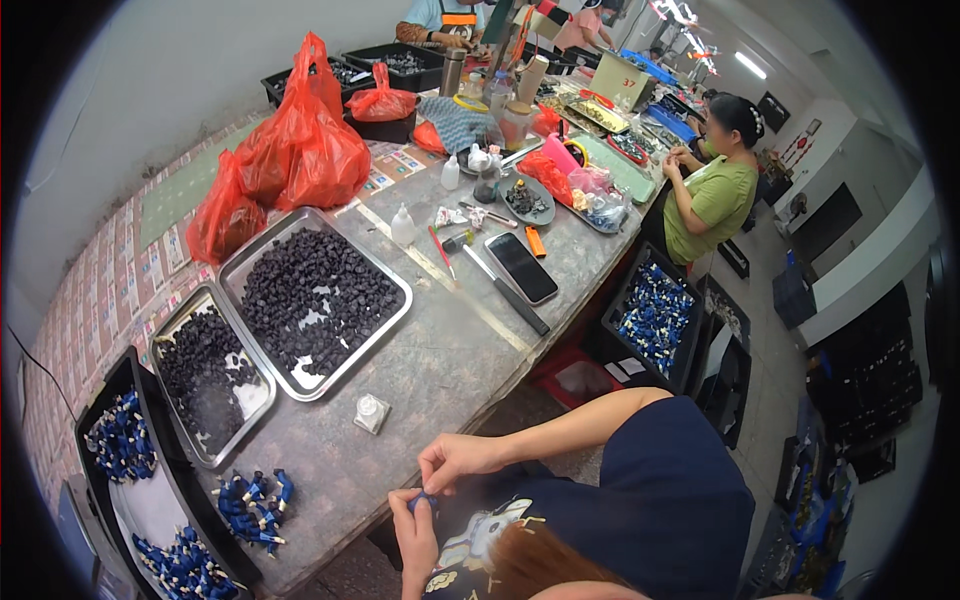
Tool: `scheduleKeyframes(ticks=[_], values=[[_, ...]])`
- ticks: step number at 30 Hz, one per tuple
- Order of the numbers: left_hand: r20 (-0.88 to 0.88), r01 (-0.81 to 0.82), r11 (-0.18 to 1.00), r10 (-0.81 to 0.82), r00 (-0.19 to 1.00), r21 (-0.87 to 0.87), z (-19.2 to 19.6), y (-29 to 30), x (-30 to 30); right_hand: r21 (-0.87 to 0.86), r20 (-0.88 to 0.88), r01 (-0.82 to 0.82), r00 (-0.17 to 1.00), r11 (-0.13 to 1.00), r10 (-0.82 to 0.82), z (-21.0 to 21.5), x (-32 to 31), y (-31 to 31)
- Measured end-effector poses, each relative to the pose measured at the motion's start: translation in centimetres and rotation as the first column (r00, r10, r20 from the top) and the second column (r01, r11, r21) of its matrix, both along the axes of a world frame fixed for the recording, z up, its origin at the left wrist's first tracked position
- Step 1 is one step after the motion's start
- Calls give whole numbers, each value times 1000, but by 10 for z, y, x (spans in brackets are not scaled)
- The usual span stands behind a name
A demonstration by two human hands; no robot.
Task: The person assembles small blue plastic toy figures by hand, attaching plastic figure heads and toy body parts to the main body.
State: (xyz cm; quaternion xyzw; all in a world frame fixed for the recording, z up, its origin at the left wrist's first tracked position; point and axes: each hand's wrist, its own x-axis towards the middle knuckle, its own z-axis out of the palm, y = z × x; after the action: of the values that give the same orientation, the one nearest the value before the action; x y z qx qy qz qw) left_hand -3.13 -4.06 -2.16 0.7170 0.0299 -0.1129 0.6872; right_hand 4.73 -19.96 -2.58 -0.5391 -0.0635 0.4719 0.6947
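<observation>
My left hand [414, 535] is closed on a small dark blue piece [421, 504] at the table's near edge. The fingertips of my right hand [458, 459] are pinched together against the top of the same piece. The fingers cover most of it, so its exact shape is hidden. Left of my hands, a loose pile of small blue figures with pale ends [256, 508] lies on the table. A little square whitish container [371, 413] stands just beyond my hands.
Two metal trays [405, 312] of small black pieces and a black bin [190, 497] of blue figures stand at left. Red plastic bags [305, 165], a phone [521, 267] and a knife [517, 305] lie farther off. A person in green [715, 195] works at right.
</observation>
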Motion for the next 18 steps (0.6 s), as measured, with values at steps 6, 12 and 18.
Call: scheduleKeyframes(ticks=[6, 12, 18], values=[[-91, 5, 996, -13, 996, -90, 1, -1, -2, -7, 57, -18, 998, 1000, 19, 7, -2, -3], [109, 4, 1000, -4, 994, -3, 3, -2, -5, 7, 64, -59, 996, 998, 58, 9, -5, -2], [48, 129, 991, -128, 991, -25, 13, -5, 2, 22, 137, -44, 990, 999, 40, 22, -6, -15]])
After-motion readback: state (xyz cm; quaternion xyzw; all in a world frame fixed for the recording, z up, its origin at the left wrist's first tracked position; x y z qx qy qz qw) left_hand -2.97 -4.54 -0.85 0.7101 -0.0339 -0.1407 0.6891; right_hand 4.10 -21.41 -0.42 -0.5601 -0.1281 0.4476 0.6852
